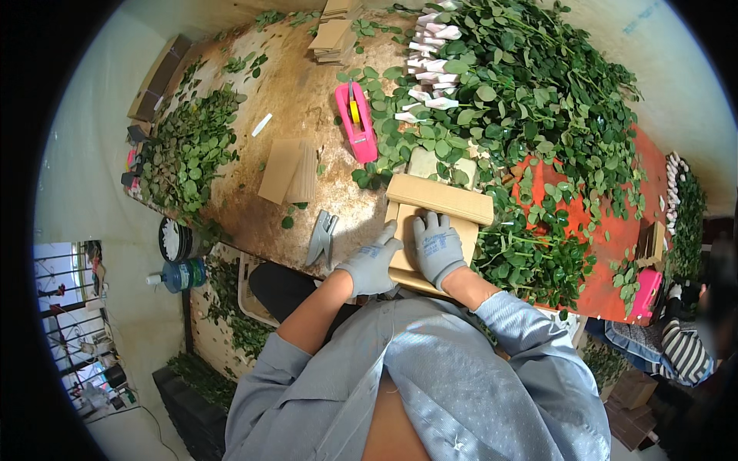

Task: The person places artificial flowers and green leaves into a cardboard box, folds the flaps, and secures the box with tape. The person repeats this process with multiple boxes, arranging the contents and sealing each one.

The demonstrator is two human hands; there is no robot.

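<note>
Both hands wear grey work gloves. My left hand (373,260) rests at the left edge of a piece of tan cardboard (464,233) by the table's near edge; whether its fingers grip the cardboard is unclear. Pressed palm down on the same cardboard is my right hand (436,246). A folded strip of corrugated cardboard (441,199) lies just beyond the fingertips. Left of the hands lies a grey metal stapler (322,239). Further back stands a pink tape dispenser (356,122) with a yellow core. Flat cardboard sheets (286,171) are stacked to its left.
Leafy stems with white-sleeved flower heads (429,63) are heaped at back right, and loose leafy stems (193,152) at left. More cardboard (331,40) lies at the back. A second pink dispenser (647,293) stands right, near another person's striped sleeve (686,351). A plastic crate (248,288) is below the table.
</note>
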